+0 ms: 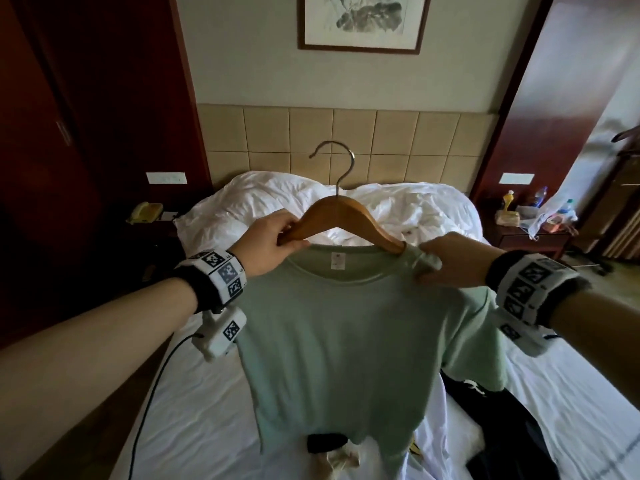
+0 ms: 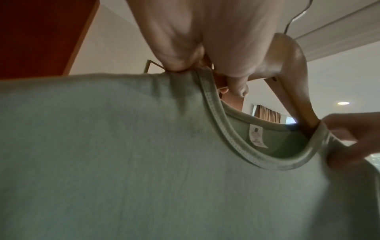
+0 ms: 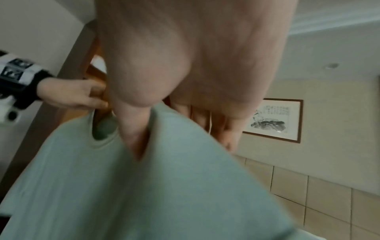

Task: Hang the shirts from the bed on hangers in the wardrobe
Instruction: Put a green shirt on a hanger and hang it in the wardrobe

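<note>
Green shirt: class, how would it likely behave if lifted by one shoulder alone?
Probably floppy: the shirt drapes limp below the hanger. Likely light: the right hand lifts its shoulder with a pinch. It may slip off; the left hand steadies that end.

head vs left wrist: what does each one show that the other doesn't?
Head only: the bed, dark clothes lying on it, both nightstands, the hanger's whole hook. Left wrist only: the collar's stitching close up, a ceiling light, curtains. Both: the left hand gripping the wooden hanger at the green shirt's shoulder, the right hand pinching the other shoulder, the neck label.
</note>
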### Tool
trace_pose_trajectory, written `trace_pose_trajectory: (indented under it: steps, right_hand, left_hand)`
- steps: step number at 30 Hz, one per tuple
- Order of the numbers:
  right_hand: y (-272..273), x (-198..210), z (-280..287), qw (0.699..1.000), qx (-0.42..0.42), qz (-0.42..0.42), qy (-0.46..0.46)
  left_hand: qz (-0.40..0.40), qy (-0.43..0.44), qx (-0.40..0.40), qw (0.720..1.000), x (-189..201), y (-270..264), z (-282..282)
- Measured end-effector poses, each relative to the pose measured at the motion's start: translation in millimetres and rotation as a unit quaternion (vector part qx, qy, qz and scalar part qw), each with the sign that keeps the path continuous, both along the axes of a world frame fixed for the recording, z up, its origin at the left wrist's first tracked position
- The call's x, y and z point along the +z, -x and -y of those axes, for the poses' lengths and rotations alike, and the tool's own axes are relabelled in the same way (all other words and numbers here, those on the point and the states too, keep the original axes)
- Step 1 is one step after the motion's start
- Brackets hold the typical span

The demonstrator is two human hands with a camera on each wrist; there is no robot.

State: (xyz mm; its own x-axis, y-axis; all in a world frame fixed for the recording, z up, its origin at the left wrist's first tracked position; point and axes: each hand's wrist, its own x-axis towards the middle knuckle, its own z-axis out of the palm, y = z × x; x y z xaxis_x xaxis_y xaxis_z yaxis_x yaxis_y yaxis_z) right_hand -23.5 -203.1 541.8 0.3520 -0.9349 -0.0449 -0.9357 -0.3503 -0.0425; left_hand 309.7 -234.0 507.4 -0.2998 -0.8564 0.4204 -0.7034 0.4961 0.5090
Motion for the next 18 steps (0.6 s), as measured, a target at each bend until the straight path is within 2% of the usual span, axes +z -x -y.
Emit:
trace_pose_trajectory:
  steps: [3, 6, 9, 13, 15, 18]
  right_hand:
    - [-8, 3, 2, 0.996, 0.007, -0.063, -0.059]
    - [-31, 2, 2, 0.994, 0.042, -0.055, -0.086]
    - [-65, -7, 0, 0.991, 0.094, -0.010, -0.097]
    - [-120, -24, -8, 0.988, 0.118, 0.069, -0.070]
    - [-151, -28, -19, 0.986, 0.127, 0.093, -0.060]
    - [-197, -29, -35, 0.982, 0.134, 0.109, -0.079]
  left_hand:
    - [0.025, 0.004, 0.016, 1.000, 3, -11, -6]
    - [0.048, -0.002, 0.057, 0.997, 3, -24, -8]
    - [0.070, -0.013, 0.123, 0.990, 2, -41, -15]
    - [0.008, -0.061, 0.252, 0.966, 2, -63, -35]
    - [-0.035, -0.108, 0.320, 0.940, -1, -77, -53]
    - [-0.126, -0.172, 0.381, 0.900, -7, -100, -90]
